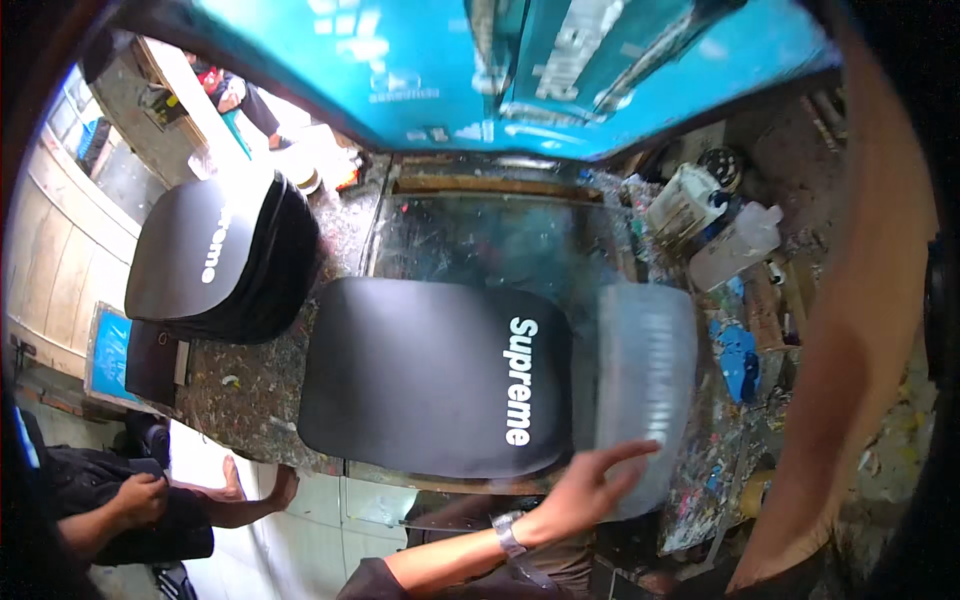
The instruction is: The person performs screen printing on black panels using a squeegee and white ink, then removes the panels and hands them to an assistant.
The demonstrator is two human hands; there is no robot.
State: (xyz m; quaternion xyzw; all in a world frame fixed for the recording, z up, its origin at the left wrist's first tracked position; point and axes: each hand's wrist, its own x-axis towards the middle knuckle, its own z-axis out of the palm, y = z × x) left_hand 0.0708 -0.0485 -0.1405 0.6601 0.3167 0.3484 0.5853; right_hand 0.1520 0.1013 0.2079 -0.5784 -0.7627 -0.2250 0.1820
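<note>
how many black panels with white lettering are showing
2: the middle panel, near the picture's centre, and the top panel of the stack at left. Any lettering on panels beneath is hidden.

Translucent jug (735, 250), white container (682, 203) — just beside

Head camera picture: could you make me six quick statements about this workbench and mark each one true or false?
1. A stack of black mats stands left of the single black mat. True.
2. The single black mat is marked along its left edge. False: the white lettering runs near its right edge.
3. The left hand is over the lower part of the translucent sheet. True.
4. A watch is on the left wrist. True.
5. The right hand shows plainly. False: it is out of view; only the right arm shows.
6. Something red fills the top of the picture. False: a framed blue panel is there.
</note>
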